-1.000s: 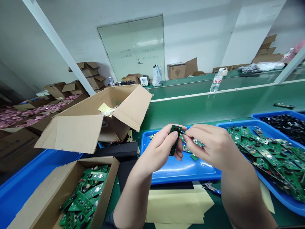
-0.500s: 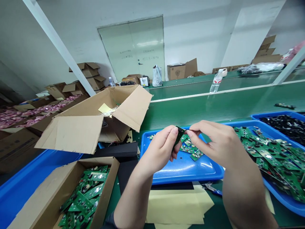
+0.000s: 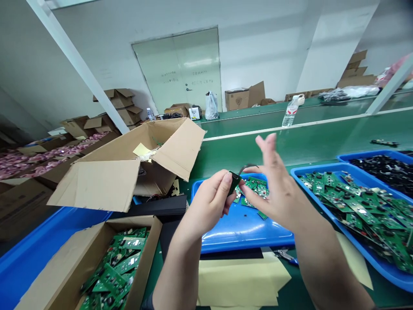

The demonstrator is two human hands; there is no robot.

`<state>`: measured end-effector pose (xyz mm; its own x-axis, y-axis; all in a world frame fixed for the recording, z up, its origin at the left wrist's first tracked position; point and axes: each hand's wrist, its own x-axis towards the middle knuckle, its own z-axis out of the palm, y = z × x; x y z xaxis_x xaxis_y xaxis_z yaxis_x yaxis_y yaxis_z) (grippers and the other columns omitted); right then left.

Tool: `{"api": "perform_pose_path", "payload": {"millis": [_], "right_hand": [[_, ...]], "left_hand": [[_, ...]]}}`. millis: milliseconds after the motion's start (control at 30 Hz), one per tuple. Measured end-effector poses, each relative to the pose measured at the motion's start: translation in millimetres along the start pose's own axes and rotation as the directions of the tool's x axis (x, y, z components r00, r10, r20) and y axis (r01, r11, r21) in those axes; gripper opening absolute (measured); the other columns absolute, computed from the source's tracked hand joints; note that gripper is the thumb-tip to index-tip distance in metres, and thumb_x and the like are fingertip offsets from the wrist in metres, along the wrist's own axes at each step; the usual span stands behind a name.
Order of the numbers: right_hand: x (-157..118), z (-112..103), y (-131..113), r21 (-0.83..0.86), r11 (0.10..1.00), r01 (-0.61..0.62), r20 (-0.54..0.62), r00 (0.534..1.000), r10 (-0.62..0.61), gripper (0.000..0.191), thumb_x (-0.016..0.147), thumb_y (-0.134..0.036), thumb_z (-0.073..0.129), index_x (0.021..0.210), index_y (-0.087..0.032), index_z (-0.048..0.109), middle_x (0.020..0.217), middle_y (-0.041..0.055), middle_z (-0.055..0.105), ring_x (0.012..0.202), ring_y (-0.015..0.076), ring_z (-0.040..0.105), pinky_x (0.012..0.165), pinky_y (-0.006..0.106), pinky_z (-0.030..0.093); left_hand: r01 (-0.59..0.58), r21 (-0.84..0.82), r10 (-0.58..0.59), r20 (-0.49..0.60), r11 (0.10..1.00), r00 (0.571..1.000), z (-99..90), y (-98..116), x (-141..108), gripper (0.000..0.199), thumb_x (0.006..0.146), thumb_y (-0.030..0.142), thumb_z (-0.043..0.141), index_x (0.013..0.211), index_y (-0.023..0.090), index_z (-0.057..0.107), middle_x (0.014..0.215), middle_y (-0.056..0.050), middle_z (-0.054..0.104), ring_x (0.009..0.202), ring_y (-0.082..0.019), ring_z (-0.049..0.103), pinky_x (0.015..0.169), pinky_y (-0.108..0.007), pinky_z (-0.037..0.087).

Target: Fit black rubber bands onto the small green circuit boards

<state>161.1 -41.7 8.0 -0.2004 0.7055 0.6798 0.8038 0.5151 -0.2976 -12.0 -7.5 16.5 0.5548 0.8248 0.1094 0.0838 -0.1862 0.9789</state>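
Observation:
My left hand (image 3: 209, 198) pinches a small green circuit board (image 3: 234, 181) between thumb and fingers, above the middle blue tray (image 3: 248, 237). A thin dark strip (image 3: 248, 167) curves up from the board's edge towards my right hand (image 3: 280, 189). That hand is open, its fingers spread and raised, with the thumb at the board's right edge. Whether the strip only touches the fingers or clings to them, I cannot tell. Several more circuit boards (image 3: 254, 185) lie in the tray behind my hands.
At the right, another blue tray (image 3: 338, 232) holds piled boards, beside a tray of black parts (image 3: 383, 170). To the left stand a carton of boards (image 3: 155, 226) and a large open carton (image 3: 100, 181). Yellow paper (image 3: 235, 280) and pliers (image 3: 287, 257) lie in front.
My right hand has opened from a pinch at the board, its fingers now spread upwards. The dark strip now shows between board and hand. My left hand has shifted slightly left, keeping its hold.

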Motion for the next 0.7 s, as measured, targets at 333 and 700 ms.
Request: {"api": "perform_pose_path", "payload": {"millis": [333, 700], "right_hand": [[2, -10, -2, 0.265, 0.961, -0.073, -0.206, 0.97, 0.131, 0.008, 0.087, -0.009, 0.061, 0.088, -0.017, 0.059, 0.084, -0.0007, 0.06, 0.074, 0.0024, 0.055, 0.067, 0.011, 0.048], [5, 2, -2, 0.37, 0.926, -0.077, -0.181, 0.972, 0.153, 0.01, 0.084, -0.006, 0.06, 0.085, -0.015, 0.059, 0.082, -0.0019, 0.061, 0.071, 0.0021, 0.057, 0.066, 0.01, 0.049]], "left_hand": [[-0.068, 0.006, 0.068, -0.045, 0.998, 0.997, 2.0, -3, 0, 0.045, 0.103, 0.047, 0.031, 0.098, 0.008, 0.054, 0.078, -0.005, 0.052, 0.066, -0.008, 0.048, 0.06, -0.022, 0.043], [-0.172, 0.19, 0.155, 0.102, 0.966, 0.983, 6.3, 0, -1, 0.04, 0.105, 0.04, 0.03, 0.086, 0.012, 0.051, 0.096, -0.008, 0.057, 0.091, -0.013, 0.049, 0.086, -0.029, 0.038]]}}
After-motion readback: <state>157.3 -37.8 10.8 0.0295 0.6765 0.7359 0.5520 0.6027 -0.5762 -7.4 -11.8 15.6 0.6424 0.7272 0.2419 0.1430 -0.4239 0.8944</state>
